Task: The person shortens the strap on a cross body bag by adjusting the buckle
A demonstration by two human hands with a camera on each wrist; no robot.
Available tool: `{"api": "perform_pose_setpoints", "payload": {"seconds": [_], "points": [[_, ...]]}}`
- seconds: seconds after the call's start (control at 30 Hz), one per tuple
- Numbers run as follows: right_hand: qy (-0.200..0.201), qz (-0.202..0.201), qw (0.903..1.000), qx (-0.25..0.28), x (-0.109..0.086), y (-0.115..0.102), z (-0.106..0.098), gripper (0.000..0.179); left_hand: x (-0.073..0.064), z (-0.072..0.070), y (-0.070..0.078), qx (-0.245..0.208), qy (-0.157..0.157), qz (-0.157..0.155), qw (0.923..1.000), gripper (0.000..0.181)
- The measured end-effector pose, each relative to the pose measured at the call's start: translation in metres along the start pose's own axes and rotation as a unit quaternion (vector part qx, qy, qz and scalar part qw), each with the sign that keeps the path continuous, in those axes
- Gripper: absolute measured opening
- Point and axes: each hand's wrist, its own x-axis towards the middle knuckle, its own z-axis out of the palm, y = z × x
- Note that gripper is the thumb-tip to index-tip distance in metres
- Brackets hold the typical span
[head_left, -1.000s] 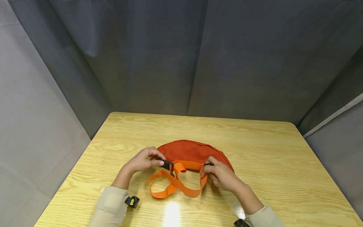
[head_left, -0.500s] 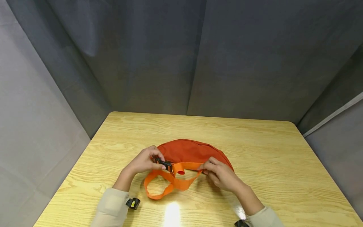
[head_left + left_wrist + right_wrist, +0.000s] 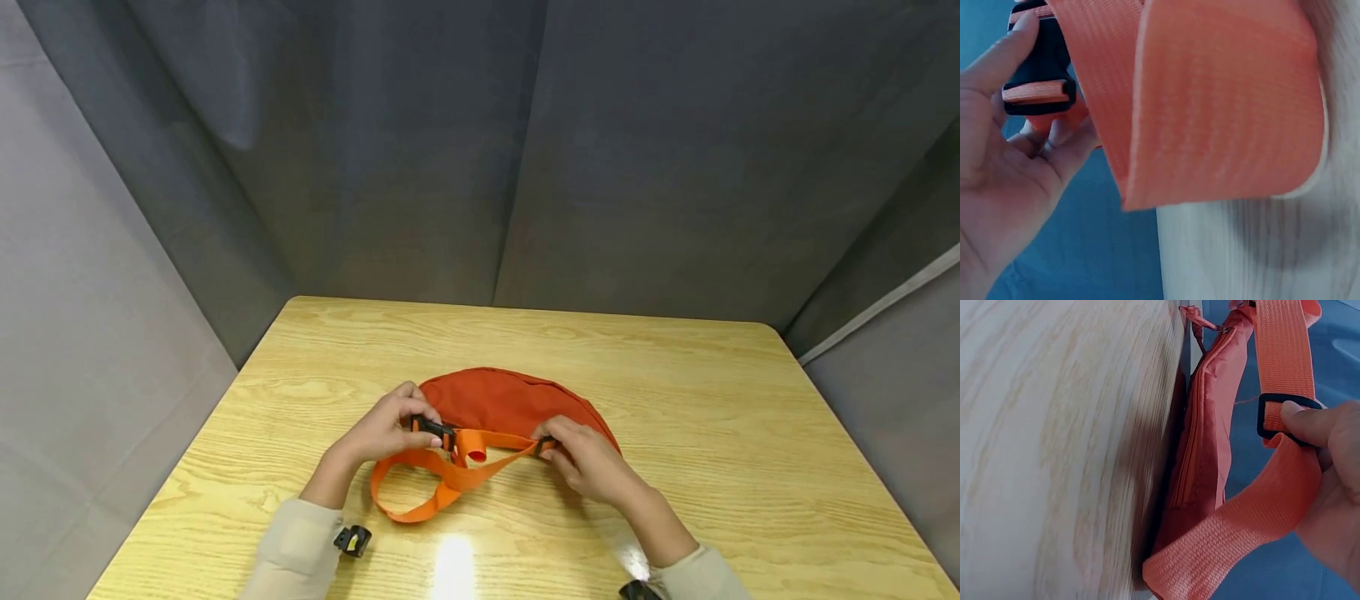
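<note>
A red-orange waist bag [image 3: 502, 400] lies on the table with its curved side away from me. Its orange strap [image 3: 405, 512] loops in front of it. My left hand [image 3: 390, 427] pinches a black side-release buckle [image 3: 1041, 62], thumb on top and fingers beneath. My right hand [image 3: 588, 458] pinches a black strap slider [image 3: 1263, 419] between thumb and fingers, the strap threaded through it. Between the two hands the strap runs fairly straight, with a small curled end [image 3: 472, 446] near the buckle. In the right wrist view the bag's zipper [image 3: 1194, 437] and cord pull [image 3: 1197, 322] show.
The wood-grain table [image 3: 675, 392] stretches around the bag, its far edge meeting a dark grey curtain [image 3: 412, 167]. Lighter grey panels [image 3: 97, 292] stand at the sides. A black wrist camera [image 3: 352, 540] is strapped by the left sleeve.
The strap loop between the hands has been drawn straighter, and the front loop has shifted left. My right fingers have moved along the strap, and the slider now shows at them. The bag stays put.
</note>
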Motion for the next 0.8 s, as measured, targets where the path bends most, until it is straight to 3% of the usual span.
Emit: {"api": "perform_pose_setpoints", "payload": {"seconds": [0.2, 0.33, 0.5, 0.67, 0.8], "points": [[0.012, 0.021, 0.9997, 0.008, 0.0048, 0.0037, -0.0007, 0.024, 0.0012, 0.0001, 0.0055, 0.059, -0.008, 0.056, 0.9966, 0.015], [0.015, 0.049, 0.9986, 0.016, 0.0081, 0.0048, 0.0022, 0.021, 0.0015, 0.0012, 0.0063, 0.059, -0.011, 0.049, 0.997, 0.017], [0.025, 0.118, 0.9927, 0.012, 0.0078, 0.0052, 0.0067, 0.017, -0.001, 0.0041, 0.0054, 0.062, -0.036, 0.045, 0.9964, 0.013], [0.033, 0.18, 0.9831, -0.005, 0.007, 0.0052, 0.0081, 0.014, -0.001, 0.0063, 0.0073, 0.07, -0.058, 0.07, 0.9933, 0.013], [0.038, 0.202, 0.9787, 0.002, 0.0085, 0.0043, 0.0074, 0.011, 0.0025, 0.0073, 0.0105, 0.065, -0.055, 0.087, 0.9925, 0.011]]}}
